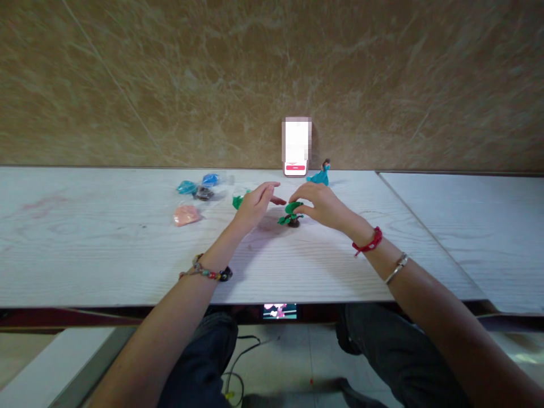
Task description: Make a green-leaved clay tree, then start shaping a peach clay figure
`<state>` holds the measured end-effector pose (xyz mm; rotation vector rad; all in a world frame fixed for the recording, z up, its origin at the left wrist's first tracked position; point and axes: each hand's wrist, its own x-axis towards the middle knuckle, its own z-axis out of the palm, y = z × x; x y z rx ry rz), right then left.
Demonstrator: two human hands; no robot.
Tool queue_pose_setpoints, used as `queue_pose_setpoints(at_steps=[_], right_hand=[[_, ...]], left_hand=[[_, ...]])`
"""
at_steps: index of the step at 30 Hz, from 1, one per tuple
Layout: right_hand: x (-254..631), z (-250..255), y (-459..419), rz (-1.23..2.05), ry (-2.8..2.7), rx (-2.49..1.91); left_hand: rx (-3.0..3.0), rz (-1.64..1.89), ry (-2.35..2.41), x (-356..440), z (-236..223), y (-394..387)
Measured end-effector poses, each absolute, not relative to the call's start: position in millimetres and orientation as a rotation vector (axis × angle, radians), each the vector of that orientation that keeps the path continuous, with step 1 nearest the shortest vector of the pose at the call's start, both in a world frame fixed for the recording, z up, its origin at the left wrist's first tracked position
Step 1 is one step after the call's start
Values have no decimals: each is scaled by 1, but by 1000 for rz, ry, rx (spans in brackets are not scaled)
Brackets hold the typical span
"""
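Observation:
A small clay tree (293, 216), with green leafy pieces and a dark brown base, stands on the white table. My right hand (319, 203) reaches over it from the right, thumb and fingers pinched on the top green piece. To the left of the tree, my left hand (258, 204) hovers with its fingers stretched out and holds nothing. Partly covered by that hand is a clear bag of green clay (237, 201). Behind my right hand stands a clay figure in a turquoise dress (320, 174).
Bagged clay lies at the left: teal (187, 187), blue (209, 179), dark brown (204, 193) and pink-orange (186, 215). A phone (296, 146) with a lit screen leans at the marbled wall (191, 73). Another lit screen (279, 311) shows below the table's front edge.

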<state>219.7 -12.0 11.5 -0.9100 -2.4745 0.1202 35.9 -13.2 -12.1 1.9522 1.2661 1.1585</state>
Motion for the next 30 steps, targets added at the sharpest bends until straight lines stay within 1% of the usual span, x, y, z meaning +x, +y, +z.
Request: queue_pose_setpoints(at_steps=[6, 8, 10, 12, 14, 16, 20, 23, 27, 30], right_hand=[[234, 30, -18, 83, -2464, -915], [243, 38, -28, 0, -2473, -1023], [250, 42, -41, -58, -2535, -1235], [250, 37, -54, -41, -2628, -1450], [245, 26, -65, 2, -2662, -1535], [236, 12, -71, 4, -2683, -1507], [225, -9, -73, -112, -2767, -1418], [224, -16, -75, -162, -2762, -1433], [222, -20, -83, -111, -2712, -1461], [219, -23, -88, -119, -2682, -1502]], left_hand=[[1932, 1068, 1323, 33, -14, -10], [1912, 1008, 1329, 33, -13, -10], [1880, 923, 1318, 34, -12, -11], [1843, 840, 1283, 35, -11, -13], [1803, 778, 1246, 35, -11, -15], [1755, 735, 1228, 35, -11, -16], [1729, 694, 1223, 33, -13, -17], [1752, 694, 1211, 33, -15, -15], [1746, 722, 1181, 33, -18, -14], [1758, 679, 1152, 32, -18, -15]])
